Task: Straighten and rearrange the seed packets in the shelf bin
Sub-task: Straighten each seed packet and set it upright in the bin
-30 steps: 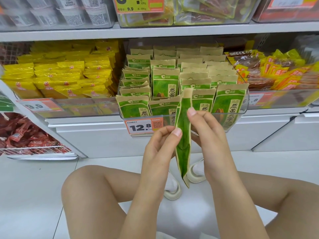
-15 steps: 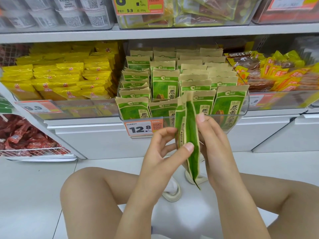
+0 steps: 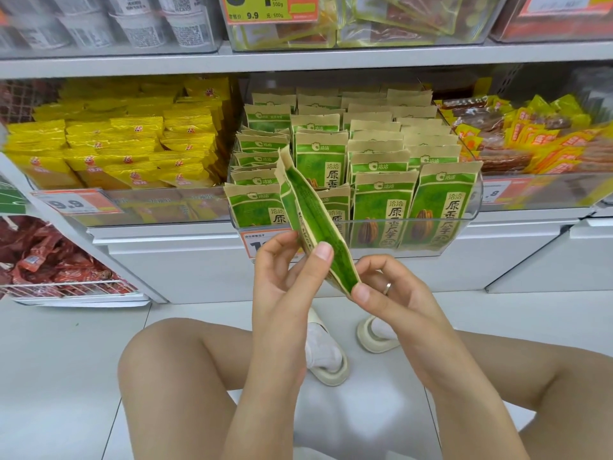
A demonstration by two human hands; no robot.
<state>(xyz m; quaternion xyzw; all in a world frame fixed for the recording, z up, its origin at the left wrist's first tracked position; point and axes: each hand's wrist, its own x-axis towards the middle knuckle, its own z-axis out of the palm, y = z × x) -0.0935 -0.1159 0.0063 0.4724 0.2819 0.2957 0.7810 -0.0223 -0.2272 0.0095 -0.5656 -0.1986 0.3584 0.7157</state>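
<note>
Both hands gripping flat green-and-tan paper seed packets (image 3: 315,224), edge-on, tilted: left grip (image 3: 285,277) pinching mid-section, right grip (image 3: 388,290) pinching bottom corner. Clear plastic shelf bin (image 3: 477,207) w/ matching packets sitting just beyond grips.

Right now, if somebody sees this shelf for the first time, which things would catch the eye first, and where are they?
First, the green seed packet held edge-on at the centre, pinched between the left hand and the right hand, in front of the shelf. Behind it, the clear bin holds rows of the same green packets standing upright. To its left, bright yellow packets fill the neighbouring bin.
</note>
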